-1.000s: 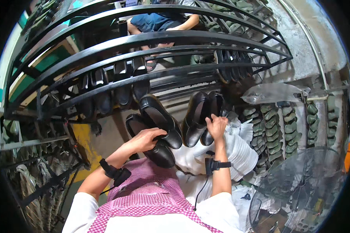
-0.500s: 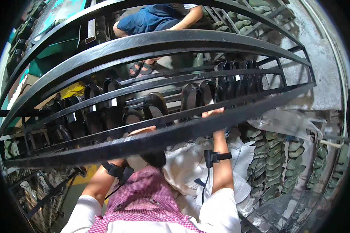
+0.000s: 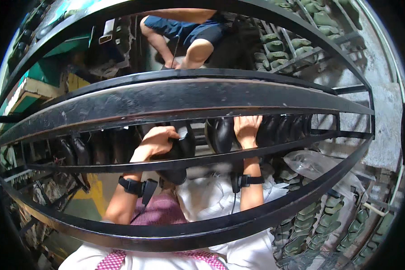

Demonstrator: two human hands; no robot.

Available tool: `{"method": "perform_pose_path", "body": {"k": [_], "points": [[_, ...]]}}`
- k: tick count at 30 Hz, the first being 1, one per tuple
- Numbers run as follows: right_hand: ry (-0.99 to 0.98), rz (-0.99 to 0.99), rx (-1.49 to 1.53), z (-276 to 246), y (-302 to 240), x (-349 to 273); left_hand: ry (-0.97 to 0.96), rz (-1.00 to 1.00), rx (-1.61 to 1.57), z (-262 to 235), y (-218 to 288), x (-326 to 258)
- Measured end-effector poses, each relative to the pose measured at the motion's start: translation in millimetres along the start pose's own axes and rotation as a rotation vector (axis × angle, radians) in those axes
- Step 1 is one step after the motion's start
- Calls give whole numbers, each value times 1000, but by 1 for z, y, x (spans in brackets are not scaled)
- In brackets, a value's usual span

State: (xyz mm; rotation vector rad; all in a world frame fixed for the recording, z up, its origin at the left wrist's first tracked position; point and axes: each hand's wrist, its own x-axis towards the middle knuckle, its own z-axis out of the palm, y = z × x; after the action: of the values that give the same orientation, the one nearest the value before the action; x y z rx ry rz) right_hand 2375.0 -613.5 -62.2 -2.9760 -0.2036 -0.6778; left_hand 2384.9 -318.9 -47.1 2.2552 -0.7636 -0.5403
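My left hand (image 3: 157,141) reaches between the rack's bars, its fingers bent around the edge of a black shoe (image 3: 182,145) that bears a pale tag. Farther right, my right hand (image 3: 247,131) is closed with curled fingers on a shoe it mostly covers; a bar cuts off the view just beyond its knuckles. Next to it on the left stands another black shoe (image 3: 221,137). Black straps with small boxes circle both my wrists. Below the left hand, the toe of a dark shoe (image 3: 173,175) shows under a bar.
The black metal rack (image 3: 198,96) spans the view, its bars crossing above and below my forearms. More black shoes (image 3: 80,150) line it. Across it a person in blue shorts (image 3: 184,31) sits. White cloth-like material (image 3: 207,193) lies below; green shoe forms (image 3: 330,216) stand at right.
The view has shifted, so the rack's bars now cross lower over my arms. My left hand has moved up and right onto the tagged shoe. The person opposite has shifted position.
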Motion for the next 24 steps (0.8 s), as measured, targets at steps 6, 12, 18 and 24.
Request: {"method": "perform_pose_path", "body": {"k": [6, 12, 18, 24], "points": [[-94, 525, 711, 0, -127, -107, 5, 73, -14, 7, -11, -1], [-116, 1319, 1797, 31, -187, -165, 11, 70, -51, 6, 2, -4], [-108, 1790, 1680, 41, -216, -144, 852, -248, 54, 24, -4, -4], [-210, 1779, 1698, 33, -202, -141, 783, -554, 162, 53, -10, -25]]}}
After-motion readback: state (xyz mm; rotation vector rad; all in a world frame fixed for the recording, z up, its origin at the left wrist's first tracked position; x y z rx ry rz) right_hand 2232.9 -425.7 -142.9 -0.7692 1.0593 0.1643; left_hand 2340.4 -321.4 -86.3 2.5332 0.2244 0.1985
